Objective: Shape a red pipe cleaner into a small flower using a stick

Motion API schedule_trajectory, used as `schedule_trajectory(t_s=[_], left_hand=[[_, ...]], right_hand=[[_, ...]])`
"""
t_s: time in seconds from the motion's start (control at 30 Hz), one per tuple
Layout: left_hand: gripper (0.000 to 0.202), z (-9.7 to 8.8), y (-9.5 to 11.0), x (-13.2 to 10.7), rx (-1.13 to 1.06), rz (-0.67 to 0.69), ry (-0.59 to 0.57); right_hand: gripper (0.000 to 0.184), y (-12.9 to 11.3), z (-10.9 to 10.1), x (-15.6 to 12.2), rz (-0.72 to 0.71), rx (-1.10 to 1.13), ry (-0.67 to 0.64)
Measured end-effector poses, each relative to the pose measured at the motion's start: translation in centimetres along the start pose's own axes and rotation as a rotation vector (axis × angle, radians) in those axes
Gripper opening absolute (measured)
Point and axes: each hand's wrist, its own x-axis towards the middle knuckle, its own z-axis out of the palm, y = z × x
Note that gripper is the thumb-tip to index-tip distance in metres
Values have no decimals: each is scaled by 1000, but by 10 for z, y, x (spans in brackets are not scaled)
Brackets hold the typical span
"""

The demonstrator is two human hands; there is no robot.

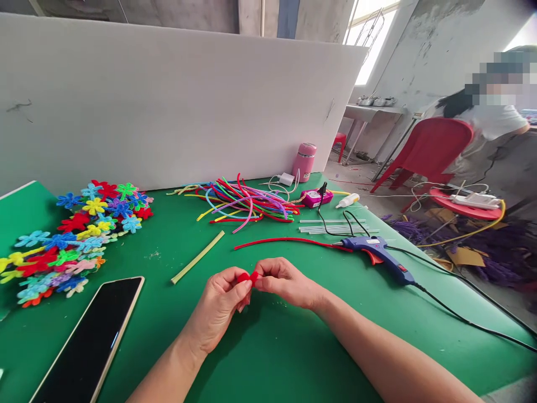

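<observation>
Between my two hands, just above the green table, is a small looped piece of red pipe cleaner (pixel 253 277). My left hand (pixel 224 296) pinches its left side between thumb and fingers. From the other side, my right hand (pixel 282 281) is closed on the same piece; my fingers cover much of it. Beyond my hands lies a long straight red pipe cleaner (pixel 281 239), its right end by the nozzle of a blue glue gun (pixel 377 254). A pale yellow strip (pixel 197 257) rests to the left of my hands.
Finished-looking pipe cleaner flowers (pixel 84 235) pile up on the left, near a phone (pixel 92 341). Loose coloured pipe cleaners (pixel 247 201) lie at the back, with glue sticks (pixel 331 228) and a pink flask (pixel 305 161). Black cords cross the right side. A person sits on a red chair (pixel 432 145).
</observation>
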Motion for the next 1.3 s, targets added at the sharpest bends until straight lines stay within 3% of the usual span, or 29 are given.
schedule_trajectory(t_s=[0.17,0.47,0.73,0.93,1.03,1.17,1.3], left_hand=[[15,-1,-2,3,-145,-43,110],[15,-3,-5,4,-121,3,62],[18,-2,-5,5,-77,65,150],[20,1,-4,3,99,90,144],[25,1,-6,3,174,123,194],[25,-1,-10,4,290,215,280],[19,-3,-14,4,553,365,292]], right_hand=[[33,3,4,3,-24,-32,146],[29,8,9,4,-103,-38,206],[26,7,9,3,-101,-107,236],[22,10,11,3,-126,-77,259],[21,11,13,4,-145,-97,312],[19,8,16,3,-157,-102,341],[15,5,16,2,-133,-106,309]])
